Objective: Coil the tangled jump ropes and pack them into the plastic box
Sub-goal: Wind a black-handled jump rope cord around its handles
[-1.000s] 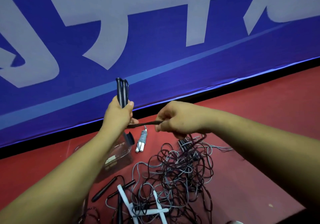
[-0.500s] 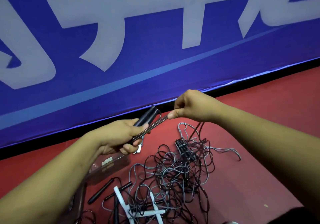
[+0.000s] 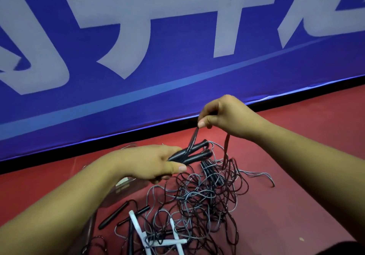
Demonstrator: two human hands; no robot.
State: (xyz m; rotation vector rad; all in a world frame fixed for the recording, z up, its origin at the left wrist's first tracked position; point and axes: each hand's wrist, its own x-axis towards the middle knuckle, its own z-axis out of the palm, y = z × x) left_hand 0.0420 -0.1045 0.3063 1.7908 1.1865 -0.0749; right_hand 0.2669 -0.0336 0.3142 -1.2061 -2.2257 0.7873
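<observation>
Two black handles clasped side by side in left grip, fingers curled round them, free ends pointed right. Dark cord, risen from the handles, pinched between thumb and forefinger of right grip just above. Tangled ropes, black and grey, heaped on red floor below both grips; white handles at near edge. Clear plastic box partly hidden under left forearm, contents not discernible. Blue banner behind.
</observation>
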